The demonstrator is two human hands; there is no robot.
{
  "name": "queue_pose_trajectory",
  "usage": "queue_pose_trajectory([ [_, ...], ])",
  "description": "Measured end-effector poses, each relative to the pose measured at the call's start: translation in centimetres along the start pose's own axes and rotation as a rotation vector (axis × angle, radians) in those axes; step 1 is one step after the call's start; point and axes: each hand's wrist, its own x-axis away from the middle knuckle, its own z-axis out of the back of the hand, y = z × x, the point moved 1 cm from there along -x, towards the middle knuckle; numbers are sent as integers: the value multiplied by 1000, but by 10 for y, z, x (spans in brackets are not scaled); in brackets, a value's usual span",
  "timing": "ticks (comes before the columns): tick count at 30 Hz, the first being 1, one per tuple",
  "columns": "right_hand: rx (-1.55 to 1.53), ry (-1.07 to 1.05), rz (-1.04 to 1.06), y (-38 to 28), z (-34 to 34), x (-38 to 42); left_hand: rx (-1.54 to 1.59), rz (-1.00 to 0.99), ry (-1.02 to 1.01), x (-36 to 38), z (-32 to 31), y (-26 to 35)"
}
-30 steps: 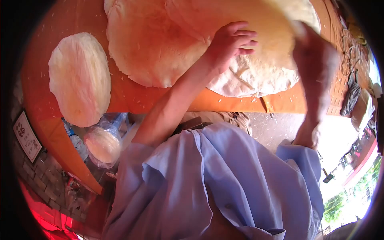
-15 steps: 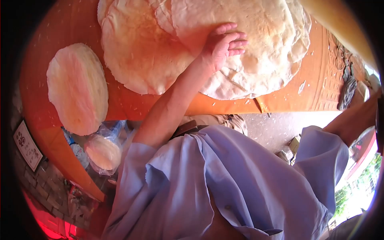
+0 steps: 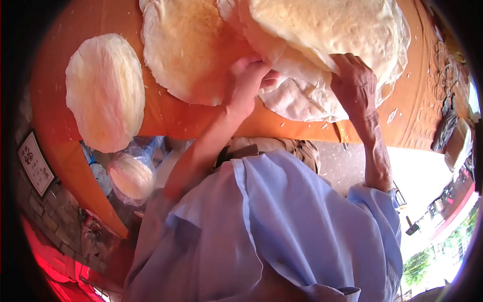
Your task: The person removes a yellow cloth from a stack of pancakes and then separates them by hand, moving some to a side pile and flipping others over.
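Large thin flatbreads lie overlapping on the orange-covered table. My right hand is closed on the near edge of the top flatbread, which is slightly raised. My left hand is at the near edge of the pile, where the breads overlap; its fingers are curled and partly blurred, and their hold on the bread's edge is unclear. Left of it lies another large flatbread. An oval, folded flatbread rests at the table's left edge.
Below the table's left side hangs a clear plastic bag with bread in it. A framed sign stands at the far left. Dark cords and a dark bundle lie at the table's right end. Crumbs dot the cover.
My right hand has come in from the right and taken the top flatbread's edge. My left hand has moved left and down, its fingers now curled. The view has shifted slightly.
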Motion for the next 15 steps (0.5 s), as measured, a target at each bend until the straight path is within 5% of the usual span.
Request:
queue_pose_trajectory([
  [4, 35, 116, 158, -1, 5, -2, 10, 5, -68, -1, -11, -2],
  [15, 30, 119, 179, -29, -21, 23, 232, 82, -352, -11, -14, -1],
])
